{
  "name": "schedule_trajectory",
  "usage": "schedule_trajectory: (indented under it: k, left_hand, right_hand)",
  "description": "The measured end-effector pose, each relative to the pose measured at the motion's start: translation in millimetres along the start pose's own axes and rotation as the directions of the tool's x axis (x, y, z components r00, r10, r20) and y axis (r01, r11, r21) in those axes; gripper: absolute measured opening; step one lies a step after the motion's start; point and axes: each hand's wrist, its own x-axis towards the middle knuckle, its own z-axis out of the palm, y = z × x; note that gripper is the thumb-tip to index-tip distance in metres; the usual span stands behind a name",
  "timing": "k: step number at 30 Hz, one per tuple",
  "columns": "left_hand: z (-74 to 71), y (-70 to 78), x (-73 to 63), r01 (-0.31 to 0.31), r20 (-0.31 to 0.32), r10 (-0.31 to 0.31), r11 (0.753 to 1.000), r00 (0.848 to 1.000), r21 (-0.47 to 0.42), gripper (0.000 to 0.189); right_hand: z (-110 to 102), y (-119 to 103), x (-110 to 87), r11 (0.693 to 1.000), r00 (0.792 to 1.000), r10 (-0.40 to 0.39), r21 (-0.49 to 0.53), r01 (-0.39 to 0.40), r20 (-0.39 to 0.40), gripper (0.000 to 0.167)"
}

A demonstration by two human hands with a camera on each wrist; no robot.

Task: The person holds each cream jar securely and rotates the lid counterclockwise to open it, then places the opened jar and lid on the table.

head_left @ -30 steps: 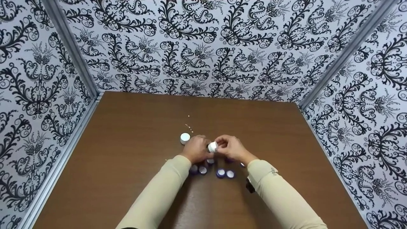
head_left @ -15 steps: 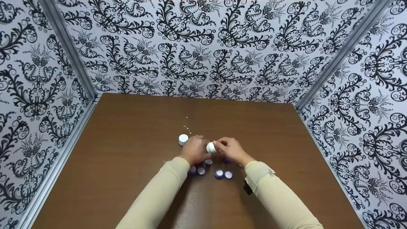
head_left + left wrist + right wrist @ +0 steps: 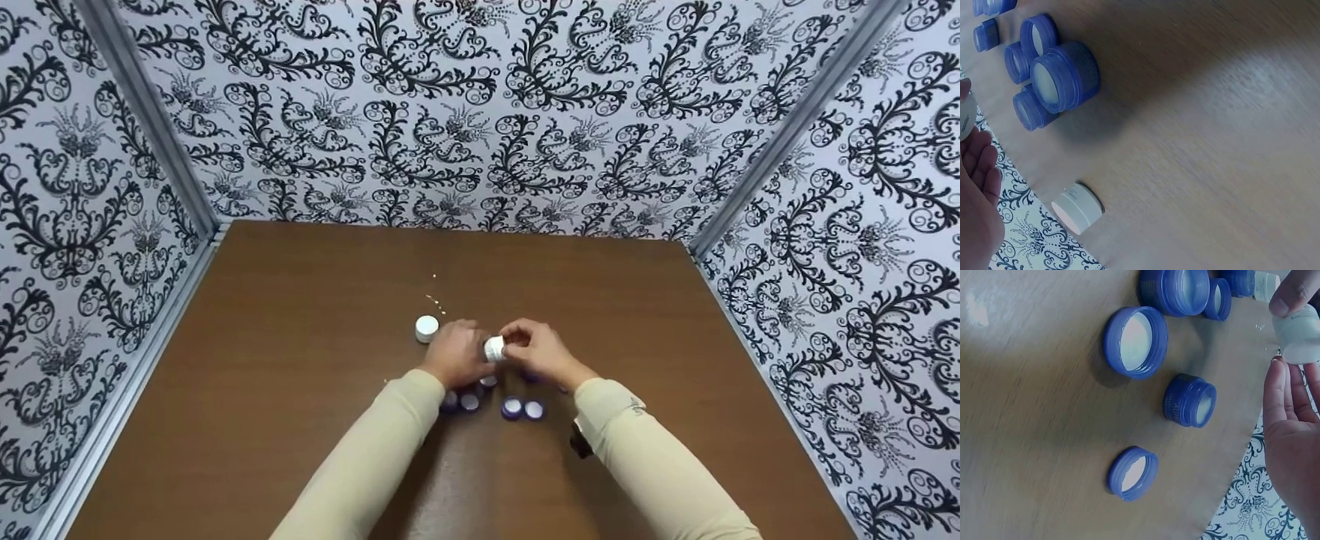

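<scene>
Both hands meet over the middle of the table around a small white jar (image 3: 494,349). My left hand (image 3: 459,354) holds it from the left, its thumb and fingers around the white piece in the left wrist view. From the other side, the thumb and fingertips of my right hand (image 3: 541,351) pinch the jar (image 3: 1299,334), as the right wrist view shows. Just left of the left hand stands another white jar (image 3: 1078,208). Below the hands are several blue jars and lids, among them an uncovered blue jar (image 3: 1189,400) and an upturned blue lid (image 3: 1135,343).
The brown table (image 3: 315,300) is enclosed by patterned walls (image 3: 450,112) with grey metal posts at the corners. White crumbs (image 3: 436,302) lie behind the hands. A larger blue jar (image 3: 1067,79) stands among smaller blue pieces.
The right fingers have shifted around the white jar, which stays between both hands. The head view has swung slightly, moving everything a little to the left.
</scene>
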Motion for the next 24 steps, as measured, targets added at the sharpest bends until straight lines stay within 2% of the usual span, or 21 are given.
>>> schedule_trajectory:
  k: [4,11,17,24]
  left_hand:
    - [1.7,-0.1,0.8,0.007,0.008,-0.006,1.000,1.000,-0.008,0.029]
    - [-1.5,-1.7,0.4,0.012,0.021,-0.012,1.000,1.000,-0.015,0.032]
    - [-2.7,-4.2,-0.5,-0.004,-0.001,0.004,1.000,1.000,-0.028,0.034]
    - [0.7,-6.6,-1.6,0.009,-0.008,-0.010,0.999,1.000,-0.034,0.035]
  right_hand:
    - [-0.8,0.7,0.6,1.000,1.000,0.011,-0.024,-0.012,-0.022,0.015]
    - [0.0,0.3,2.5,0.998,0.998,0.050,-0.039,-0.050,-0.024,0.019]
    - [1.5,-2.6,1.8,0.992,0.992,0.125,0.014,-0.126,0.022,0.023]
    - [4.6,-5.3,1.5,0.981,0.988,0.150,0.122,-0.152,0.028,0.019]
